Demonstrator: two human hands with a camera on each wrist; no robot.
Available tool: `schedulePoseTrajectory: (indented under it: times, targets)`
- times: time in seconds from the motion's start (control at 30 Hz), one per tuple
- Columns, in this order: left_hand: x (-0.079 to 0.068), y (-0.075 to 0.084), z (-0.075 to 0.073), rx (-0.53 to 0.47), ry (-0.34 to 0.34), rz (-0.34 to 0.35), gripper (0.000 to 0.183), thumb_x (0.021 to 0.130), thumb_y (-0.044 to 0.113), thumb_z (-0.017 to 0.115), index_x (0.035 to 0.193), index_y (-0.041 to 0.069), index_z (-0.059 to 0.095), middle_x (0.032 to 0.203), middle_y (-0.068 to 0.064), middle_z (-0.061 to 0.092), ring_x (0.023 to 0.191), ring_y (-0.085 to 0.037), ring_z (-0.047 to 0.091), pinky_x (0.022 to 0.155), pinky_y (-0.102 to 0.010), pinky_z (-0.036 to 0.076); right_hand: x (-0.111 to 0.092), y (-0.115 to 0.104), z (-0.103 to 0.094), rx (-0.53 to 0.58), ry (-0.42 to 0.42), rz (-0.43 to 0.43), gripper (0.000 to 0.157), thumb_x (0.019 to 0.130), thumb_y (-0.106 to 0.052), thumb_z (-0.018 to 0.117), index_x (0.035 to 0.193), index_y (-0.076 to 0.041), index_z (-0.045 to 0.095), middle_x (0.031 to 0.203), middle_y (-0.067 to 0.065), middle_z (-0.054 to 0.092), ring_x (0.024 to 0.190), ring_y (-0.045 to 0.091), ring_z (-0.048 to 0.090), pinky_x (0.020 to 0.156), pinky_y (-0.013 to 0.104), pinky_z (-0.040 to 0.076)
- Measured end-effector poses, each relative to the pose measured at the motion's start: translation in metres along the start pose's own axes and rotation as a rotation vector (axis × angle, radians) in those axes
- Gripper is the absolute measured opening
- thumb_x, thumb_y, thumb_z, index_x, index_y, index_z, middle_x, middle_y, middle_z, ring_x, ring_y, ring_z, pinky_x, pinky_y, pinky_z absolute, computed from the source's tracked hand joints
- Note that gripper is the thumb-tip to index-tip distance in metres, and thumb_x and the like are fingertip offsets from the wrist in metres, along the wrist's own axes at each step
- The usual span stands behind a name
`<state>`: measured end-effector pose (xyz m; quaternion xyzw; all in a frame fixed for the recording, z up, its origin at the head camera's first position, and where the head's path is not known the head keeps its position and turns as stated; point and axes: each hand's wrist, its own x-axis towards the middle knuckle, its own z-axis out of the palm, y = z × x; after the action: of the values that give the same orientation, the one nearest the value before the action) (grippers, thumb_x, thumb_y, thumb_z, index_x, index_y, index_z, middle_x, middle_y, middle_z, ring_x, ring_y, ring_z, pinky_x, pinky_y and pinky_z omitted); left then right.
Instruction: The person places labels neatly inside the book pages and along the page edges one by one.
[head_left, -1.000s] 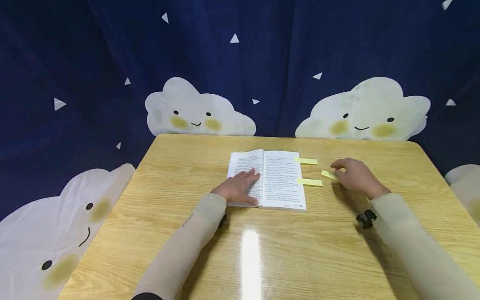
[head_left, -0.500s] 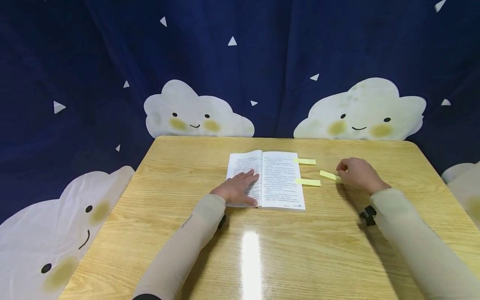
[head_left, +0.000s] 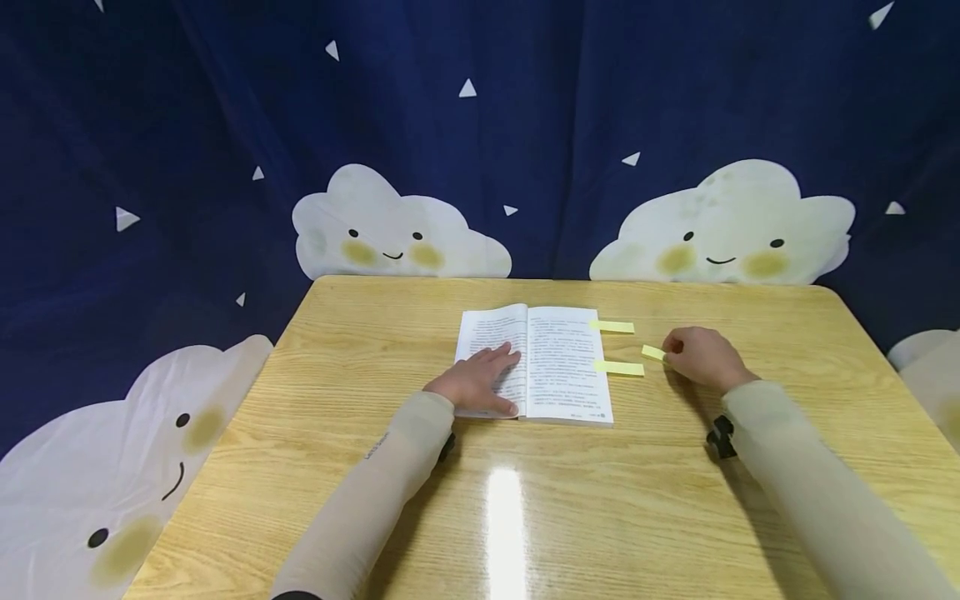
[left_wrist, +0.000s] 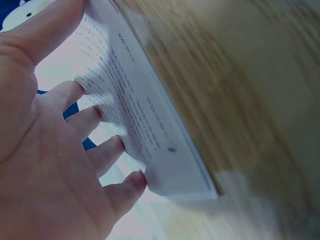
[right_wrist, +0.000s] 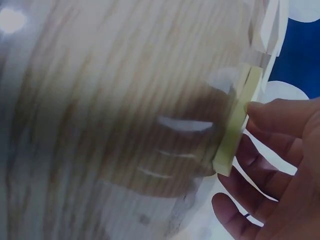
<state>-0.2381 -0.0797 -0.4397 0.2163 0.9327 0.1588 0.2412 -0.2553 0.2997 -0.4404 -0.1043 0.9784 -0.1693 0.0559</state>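
An open book point(head_left: 566, 375) lies on the table with printed pages facing up. My left hand point(head_left: 474, 382) rests spread on its left page, fingers apart, thumb near the bottom edge by the spine. In the left wrist view the fingertips point(left_wrist: 131, 182) lie along the page point(left_wrist: 165, 165). Two yellow sticky strips point(head_left: 617, 327) stick out past the right page's edge, one above the other. To their right, my right hand point(head_left: 705, 358) pinches a pad of yellow sticky notes point(right_wrist: 237, 125) between thumb and fingers. In the head view only the pad's left end shows.
The wooden table point(head_left: 360, 333) has a bright light reflection near its front. Behind it hangs a dark blue curtain point(head_left: 555, 108) with smiling clouds and white triangles. A black wrist device point(head_left: 722, 437) sits under the right sleeve.
My right hand drew back slightly to the right off the sticky-note pad, then came back left over its right end with fingers more curled. The left hand and book stay put.
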Motion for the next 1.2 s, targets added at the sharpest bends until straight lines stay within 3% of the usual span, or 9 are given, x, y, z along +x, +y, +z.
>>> schedulePoseTrajectory:
  times: [0.43,0.87,1.07,1.2]
  targets:
    - [-0.0023,0.0016,-0.0013,0.002,0.012,0.016,0.095,0.085,0.049,0.074,0.160,0.029,0.018,0.170,0.007,0.003,0.158,-0.028,0.007,0.124,-0.060,0.014,0.0016,-0.0010,0.0058,0.014,0.030,0.102,0.018,0.090,-0.014,0.061,0.096,0.002,0.064,0.088,0.018,0.066,0.073,0.026,0.055,0.066,0.039,0.045]
    - [-0.0018,0.0006,0.0012,0.009,0.009,0.003,0.096,0.085,0.049,0.074,0.160,0.029,0.018,0.170,0.007,0.004,0.158,-0.028,0.008,0.124,-0.060,0.015,-0.0036,0.0015,0.0064,0.020,0.042,0.077,0.020,0.090,-0.016,0.059,0.097,0.002,0.065,0.092,0.019,0.067,0.073,0.025,0.057,0.066,0.041,0.048]
    - [-0.0028,0.0012,0.0005,-0.005,0.007,-0.003,0.096,0.085,0.049,0.074,0.160,0.029,0.018,0.170,0.007,0.003,0.158,-0.028,0.007,0.124,-0.060,0.014,-0.0032,0.0023,0.0057,0.028,0.055,0.059,0.022,0.088,-0.014,0.059,0.099,0.003,0.067,0.099,0.023,0.069,0.080,0.031,0.063,0.069,0.048,0.052]
    - [-0.0036,0.0023,-0.0005,-0.008,0.007,-0.001,0.096,0.085,0.049,0.074,0.160,0.029,0.018,0.170,0.008,0.003,0.158,-0.028,0.006,0.124,-0.060,0.013,-0.0026,0.0012,0.0041,0.009,0.081,0.048,0.018,0.086,-0.013,0.060,0.094,0.001,0.067,0.092,0.020,0.069,0.076,0.030,0.060,0.066,0.044,0.050]
